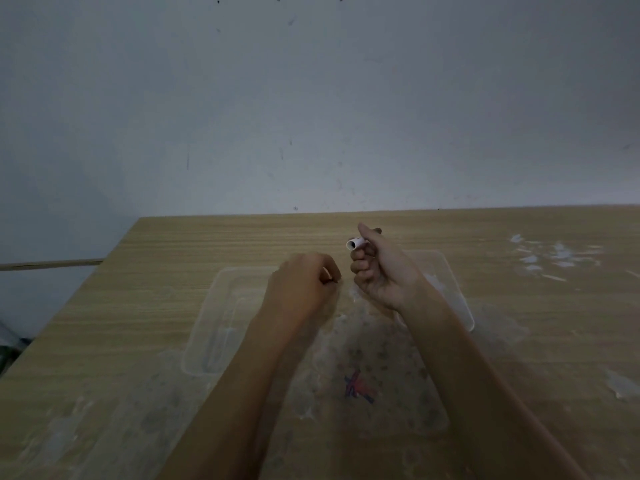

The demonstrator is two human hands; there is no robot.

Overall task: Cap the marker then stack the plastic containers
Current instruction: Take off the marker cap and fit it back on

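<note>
Holding a short white tube (pixel 356 243), which looks to be the marker or its cap, the right hand (pixel 379 271) has it pinched between thumb and curled fingers, its open end turned toward the left hand (pixel 301 284). That left hand is closed into a fist just beside it, and whether it grips the other half of the marker I cannot tell, since the back of the hand hides whatever is inside. The two hands hang close but apart above the desk (pixel 207 237), so I judge the capping not yet done. Below them lie two clear plastic containers: the left container (pixel 214 320) sits flat under the left forearm, and the right container (pixel 450 289) lies beside it under the right wrist. They rest side by side, not one on the other, so the stacking is wholly left to do. Nearer the person, a red and blue scribble (pixel 358 388) marks the desk, and pale smears (pixel 554 258) spread off to the right.
</note>
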